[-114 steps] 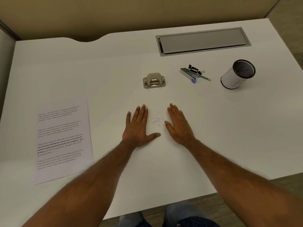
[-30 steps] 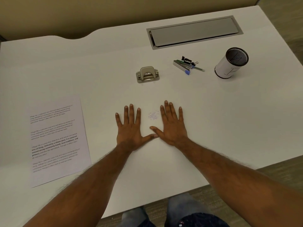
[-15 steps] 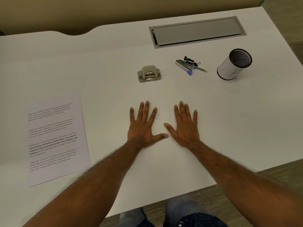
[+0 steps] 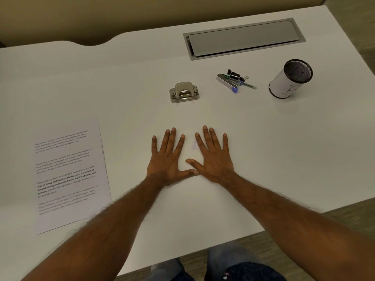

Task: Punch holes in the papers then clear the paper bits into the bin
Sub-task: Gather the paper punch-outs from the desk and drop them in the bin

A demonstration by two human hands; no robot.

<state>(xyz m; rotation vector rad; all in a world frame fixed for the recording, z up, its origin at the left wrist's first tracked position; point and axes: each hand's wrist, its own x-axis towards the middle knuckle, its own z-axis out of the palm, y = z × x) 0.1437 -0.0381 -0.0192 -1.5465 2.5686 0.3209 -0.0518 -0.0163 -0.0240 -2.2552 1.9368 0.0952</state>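
Observation:
Both of my hands lie flat on the white desk (image 4: 263, 151), fingers straight and spread. My left hand (image 4: 168, 159) and my right hand (image 4: 213, 157) sit side by side with their thumbs meeting. A small heap of white paper bits (image 4: 194, 145) lies between the two index fingers. The silver hole punch (image 4: 184, 92) stands further back, apart from both hands. A printed sheet of paper (image 4: 67, 173) rests at the left. The small bin (image 4: 290, 79), a white cylinder with a black mesh rim, stands at the back right.
A stapler with a pen and binder clips (image 4: 235, 80) lies between the punch and the bin. A grey cable hatch (image 4: 243, 38) is set into the desk at the back. The desk's front edge runs just below my forearms.
My hands have slid toward each other across the desk, and the thumbs now touch. The paper bits lie gathered in the narrower gap between the index fingers.

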